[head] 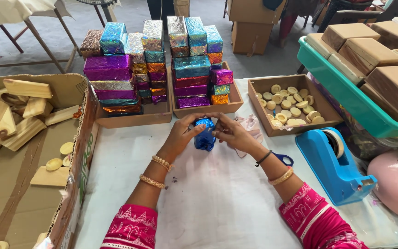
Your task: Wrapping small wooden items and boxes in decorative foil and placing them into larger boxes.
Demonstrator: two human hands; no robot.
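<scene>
Just in front of the wooden tray (229,109) of stacked foil-wrapped blocks, the left hand (182,134) and right hand (232,133) are both clamping a small blue foil-wrapped block (205,134) from opposite sides, apparently pressing its foil flat.

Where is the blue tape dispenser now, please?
In the head view, the blue tape dispenser stands on the white table at the right, beyond the right hand, below the tray of wooden discs.
</scene>
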